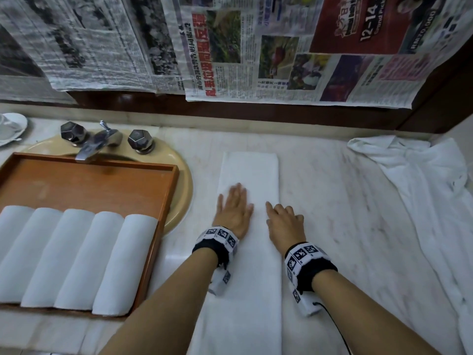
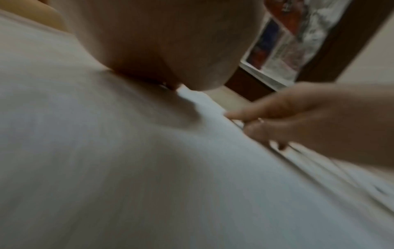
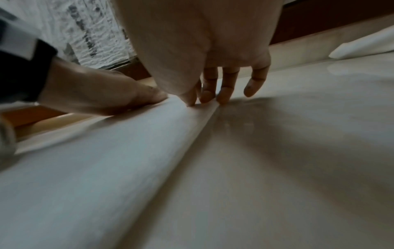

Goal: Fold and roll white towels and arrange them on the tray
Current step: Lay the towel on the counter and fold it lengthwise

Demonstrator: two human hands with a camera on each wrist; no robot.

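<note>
- Marble counter (image 1: 332, 201): carries every item; the sink basin (image 1: 179, 180) sits at its left.
- Unfolded towel heap (image 1: 422, 188): one crumpled white pile at the right of the counter, well apart from both hands; the number of towels in it cannot be told.
- Tray (image 1: 163, 201): one wooden tray over the basin. It holds five rolled towels (image 1: 76, 257) side by side, touching, along the near edge; the far half is bare.
- Folded towel (image 1: 250, 170): one long narrow strip lying flat at centre, running away from the person. Judged soft, light and limp; it should crease and slip easily, so take hold at one short end, both corners together, and roll under even pressure.
- Left hand (image 1: 234, 211): flat, fingers spread, pressing on the strip.
- Right hand (image 1: 282, 224): fingers bent, tips pressing the strip's right edge; holds nothing.
</note>
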